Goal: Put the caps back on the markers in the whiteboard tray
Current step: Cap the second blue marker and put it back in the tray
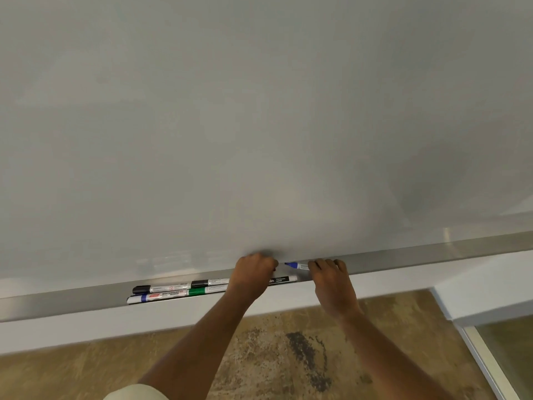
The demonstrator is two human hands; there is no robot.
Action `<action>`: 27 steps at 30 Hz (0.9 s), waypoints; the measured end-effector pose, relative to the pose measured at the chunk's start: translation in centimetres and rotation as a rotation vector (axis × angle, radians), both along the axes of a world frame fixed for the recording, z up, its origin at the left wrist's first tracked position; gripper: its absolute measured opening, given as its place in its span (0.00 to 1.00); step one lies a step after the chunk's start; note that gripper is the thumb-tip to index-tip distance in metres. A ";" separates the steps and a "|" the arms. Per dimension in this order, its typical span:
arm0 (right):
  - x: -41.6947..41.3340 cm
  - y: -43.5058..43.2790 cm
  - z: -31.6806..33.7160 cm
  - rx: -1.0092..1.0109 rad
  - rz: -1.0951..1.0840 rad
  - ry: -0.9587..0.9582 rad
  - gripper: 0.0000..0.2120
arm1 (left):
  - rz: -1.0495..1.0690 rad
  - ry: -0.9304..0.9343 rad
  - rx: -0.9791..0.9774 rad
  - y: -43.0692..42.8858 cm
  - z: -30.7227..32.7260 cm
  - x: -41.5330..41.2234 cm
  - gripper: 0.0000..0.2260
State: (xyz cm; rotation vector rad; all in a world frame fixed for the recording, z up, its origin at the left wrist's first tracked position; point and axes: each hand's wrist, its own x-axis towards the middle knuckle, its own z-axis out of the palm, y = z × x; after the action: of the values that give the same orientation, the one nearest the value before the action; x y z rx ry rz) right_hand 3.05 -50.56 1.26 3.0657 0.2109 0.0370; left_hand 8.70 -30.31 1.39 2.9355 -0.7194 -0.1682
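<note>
My right hand [331,280] holds an uncapped blue marker [297,265] just above the grey whiteboard tray [72,303], its blue tip pointing left. My left hand [253,269] is closed a little left of that tip; what it holds is hidden by the fingers. In the tray lie a black-capped marker [161,288], a blue-capped marker [157,297], a green-capped marker [206,290], another black-capped marker [209,282], and one white marker barrel [284,279] partly behind my left hand.
The blank whiteboard [259,111] fills the upper view. Below the tray runs a white wall strip [115,327], then mottled brown floor [274,356]. A white-framed glass panel [496,350] stands at the lower right.
</note>
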 end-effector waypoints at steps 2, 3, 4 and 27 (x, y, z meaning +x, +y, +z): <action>-0.3 0.1 0.4 0.026 0.026 -0.067 0.16 | 0.013 -0.020 -0.070 0.3 0.7 -0.3 0.09; -0.5 0.2 0.8 0.038 0.041 -0.099 0.17 | 0.013 -0.033 -0.112 0.5 1.2 -0.6 0.09; -0.6 0.4 1.3 0.056 0.060 -0.129 0.17 | 0.014 -0.046 -0.164 0.8 1.8 -0.8 0.09; -4.9 6.5 21.0 0.773 0.337 -0.390 0.17 | 0.281 0.271 -1.454 12.0 20.6 -8.2 0.10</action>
State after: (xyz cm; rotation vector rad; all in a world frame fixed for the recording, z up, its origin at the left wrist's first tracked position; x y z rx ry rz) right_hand -1.85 -44.02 22.30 3.5987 0.8578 0.9276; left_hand 0.49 -18.31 21.98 1.5317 -0.1753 0.0099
